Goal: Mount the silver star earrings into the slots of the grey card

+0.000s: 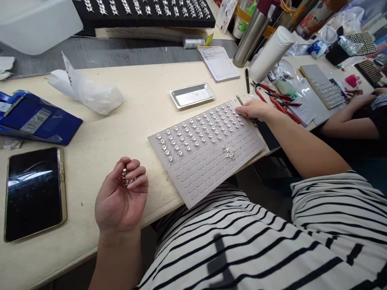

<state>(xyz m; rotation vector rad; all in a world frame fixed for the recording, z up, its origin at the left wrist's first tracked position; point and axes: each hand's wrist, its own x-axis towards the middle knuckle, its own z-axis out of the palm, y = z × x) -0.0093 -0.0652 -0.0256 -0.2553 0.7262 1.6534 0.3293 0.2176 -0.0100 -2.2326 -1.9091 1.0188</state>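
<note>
A grey slotted foam board point(208, 173) lies at a slant over the table's front edge. Rows of small silver star-shaped rings point(198, 129) stand in its upper slots. On its lower part sits a loose heap of silver rings point(229, 152). My left hand point(122, 197) is palm up, left of the board, its fingers curled around several small shiny silver rings point(124, 177). At the board's upper right corner, my right hand point(254, 110) has its fingers closed on the edge, beside the last column of rings; the fingertips are partly hidden.
Behind the board are a shallow metal tray point(193, 96) and a notepad point(219, 64). Red-handled pliers point(279, 102) lie to the right, near a white cylinder point(272, 52) and a co-worker's arm point(353, 117). At left are a phone point(34, 193), a blue box point(42, 119) and crumpled plastic point(87, 90).
</note>
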